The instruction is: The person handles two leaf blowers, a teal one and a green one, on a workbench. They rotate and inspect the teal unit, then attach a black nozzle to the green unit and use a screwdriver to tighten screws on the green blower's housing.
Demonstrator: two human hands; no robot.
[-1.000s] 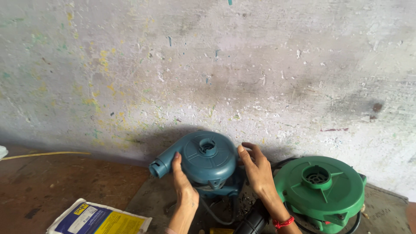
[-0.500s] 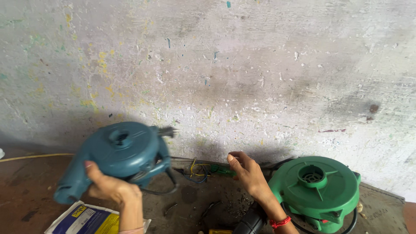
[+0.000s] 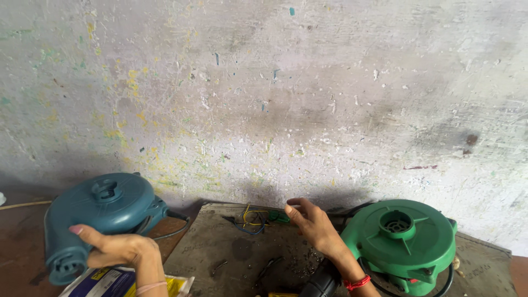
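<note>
Left hand [image 3: 118, 250]: closed around the nozzle end of the blue blower [image 3: 99, 217], thumb on top, holding it at the left over the bench [image 3: 220, 247] edge.
Blue blower: tilted, round housing facing the camera, its black cord [image 3: 176, 231] trailing to the right.
Right hand [image 3: 313, 225]: open, fingers loosely curled, holding nothing, just beside the green blower [image 3: 399, 242].
Wires [image 3: 253, 217]: yellow and blue, on the bench near the right fingertips.
Packet [image 3: 110, 283]: blue and yellow, under the left wrist.
Wall [image 3: 275, 99]: scuffed, paint-flecked.
</note>
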